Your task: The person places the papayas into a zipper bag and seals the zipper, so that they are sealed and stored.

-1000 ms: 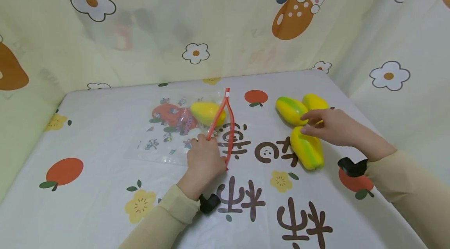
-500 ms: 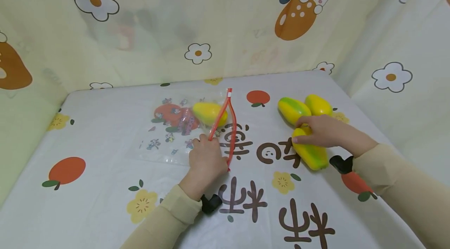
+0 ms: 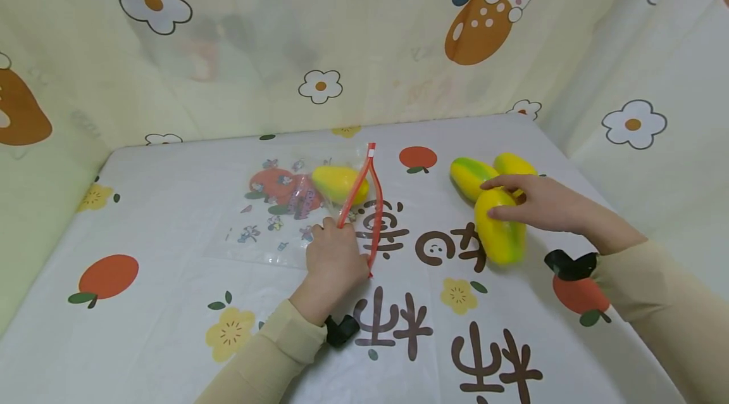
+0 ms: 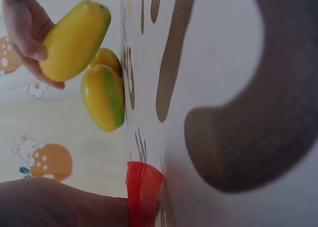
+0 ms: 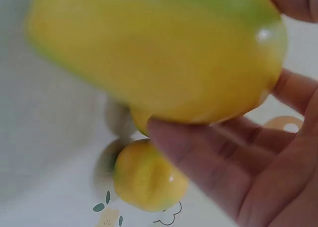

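My right hand grips the far end of a yellow papaya with green streaks. In the left wrist view that papaya is raised off the table and tilted. Just behind it lie two more papayas, one green-striped and one mostly yellow. My left hand holds the near end of a clear zip bag at its red zip edge. The bag's mouth gapes toward the right. Inside it, near the mouth, rests another papaya. The left fingertips are mostly hidden.
A white tablecloth printed with fruit, flowers and brown characters covers the table. Patterned cloth hangs behind and at the right side. Black wrist mounts sit on the left cuff and right cuff.
The right hand came down over the nearest papaya, took hold of it and lifted it slightly. The left hand and the bag stay in place. The camera view shifted a little.
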`<move>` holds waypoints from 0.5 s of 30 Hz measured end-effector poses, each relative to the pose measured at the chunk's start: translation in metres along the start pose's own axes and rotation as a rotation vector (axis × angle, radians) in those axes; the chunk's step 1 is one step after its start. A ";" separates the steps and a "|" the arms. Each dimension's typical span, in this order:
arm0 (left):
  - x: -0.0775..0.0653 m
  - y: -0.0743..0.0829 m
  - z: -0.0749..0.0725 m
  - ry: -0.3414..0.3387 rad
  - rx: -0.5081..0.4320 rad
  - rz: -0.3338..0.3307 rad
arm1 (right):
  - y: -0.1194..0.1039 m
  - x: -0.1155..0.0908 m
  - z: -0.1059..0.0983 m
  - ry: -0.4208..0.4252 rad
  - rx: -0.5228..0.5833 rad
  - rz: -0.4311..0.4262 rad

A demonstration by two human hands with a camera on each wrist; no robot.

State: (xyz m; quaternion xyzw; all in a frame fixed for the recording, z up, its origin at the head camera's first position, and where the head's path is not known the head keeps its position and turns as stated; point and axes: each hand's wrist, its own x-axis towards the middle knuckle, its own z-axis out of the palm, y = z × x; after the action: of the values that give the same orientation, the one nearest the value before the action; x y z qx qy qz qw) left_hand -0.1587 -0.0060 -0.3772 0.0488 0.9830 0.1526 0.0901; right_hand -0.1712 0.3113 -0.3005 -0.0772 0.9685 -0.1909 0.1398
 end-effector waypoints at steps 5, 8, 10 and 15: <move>0.001 -0.001 0.000 -0.005 -0.006 -0.011 | -0.007 -0.001 0.000 0.058 0.100 -0.028; 0.001 -0.001 0.001 -0.002 -0.012 -0.011 | -0.013 0.001 0.005 0.108 0.188 -0.074; 0.001 -0.001 0.001 0.002 -0.010 -0.010 | -0.018 0.003 0.009 0.131 0.255 -0.107; 0.001 0.000 0.002 0.003 0.000 -0.012 | -0.031 0.015 0.023 0.160 0.379 -0.134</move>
State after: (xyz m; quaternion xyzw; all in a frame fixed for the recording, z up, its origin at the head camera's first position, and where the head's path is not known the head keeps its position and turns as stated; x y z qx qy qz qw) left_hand -0.1595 -0.0055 -0.3798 0.0427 0.9834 0.1520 0.0896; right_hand -0.1755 0.2721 -0.3125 -0.0982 0.9160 -0.3841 0.0617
